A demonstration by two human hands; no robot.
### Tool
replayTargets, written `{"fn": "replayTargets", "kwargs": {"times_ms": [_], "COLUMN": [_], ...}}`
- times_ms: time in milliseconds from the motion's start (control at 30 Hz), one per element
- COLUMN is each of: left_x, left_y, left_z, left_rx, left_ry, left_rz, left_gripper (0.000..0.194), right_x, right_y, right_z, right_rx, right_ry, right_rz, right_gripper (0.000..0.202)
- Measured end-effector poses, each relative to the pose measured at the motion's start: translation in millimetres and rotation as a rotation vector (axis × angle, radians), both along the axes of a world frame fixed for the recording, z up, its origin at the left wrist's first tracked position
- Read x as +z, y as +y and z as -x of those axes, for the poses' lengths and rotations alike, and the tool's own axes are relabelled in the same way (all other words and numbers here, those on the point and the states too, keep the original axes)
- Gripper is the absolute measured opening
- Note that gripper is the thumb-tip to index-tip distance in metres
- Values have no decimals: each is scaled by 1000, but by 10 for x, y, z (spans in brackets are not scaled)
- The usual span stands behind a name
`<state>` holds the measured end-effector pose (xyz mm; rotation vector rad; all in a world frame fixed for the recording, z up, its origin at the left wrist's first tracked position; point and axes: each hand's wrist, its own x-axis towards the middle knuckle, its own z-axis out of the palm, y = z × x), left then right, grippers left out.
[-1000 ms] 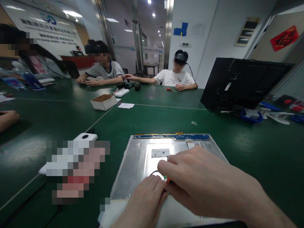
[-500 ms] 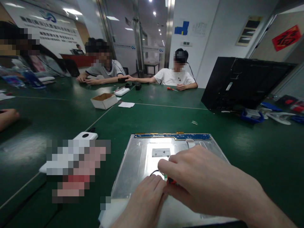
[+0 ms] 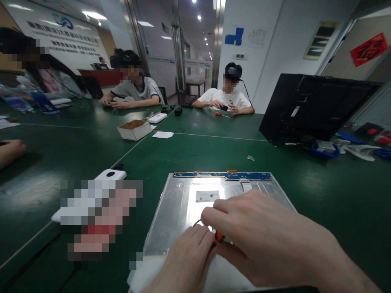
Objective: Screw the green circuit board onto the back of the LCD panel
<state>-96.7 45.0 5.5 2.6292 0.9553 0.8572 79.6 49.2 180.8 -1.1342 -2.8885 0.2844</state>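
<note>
A silver metal panel (image 3: 171, 211) lies flat before me, with a blue circuit strip (image 3: 222, 176) along its far edge and a grey label (image 3: 207, 196) on it. Over its near half, my right hand (image 3: 253, 232) has its fingers curled around a small red and black object (image 3: 218, 237), mostly hidden. My left hand (image 3: 189, 252) is closed, its fingertips touching the same object. A thin dark wire (image 3: 197, 222) shows beside the fingertips, and a bit of green is visible under my right hand.
On the green table (image 3: 214, 150) are a white device (image 3: 110, 175) at left, an open box (image 3: 134, 129), a black monitor (image 3: 314, 106) and a blue tray (image 3: 324, 149) at right. Several people sit around it; a hand (image 3: 12, 152) rests at the left edge.
My right fingers have shifted slightly, and more of the red object shows. Across the table, the person in white has drawn an arm back and now holds a small black object.
</note>
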Motion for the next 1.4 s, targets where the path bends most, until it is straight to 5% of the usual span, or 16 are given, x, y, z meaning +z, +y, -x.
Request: {"fn": "replayTargets", "kwargs": {"times_ms": [267,500,867,1400], "left_x": [-132,-104,-40,-2], "left_y": [25,40,22,-2], "left_z": [-6,-22,11,8], "left_rx": [49,49,14,5], "left_ry": [115,75,117,66], "left_rz": [-58,-121,38,63], "left_gripper": [26,24,19,21], "right_x": [-44,-26,15,-28], "right_y": [13,10,11,3], "right_z": [-22,-35,-9,-31], "right_rx": [19,15,-15,-5], "right_ry": [-3,15,-20,-20], "right_rz": [-48,-37,12,-50], "right_gripper": [5,6,5,6]}}
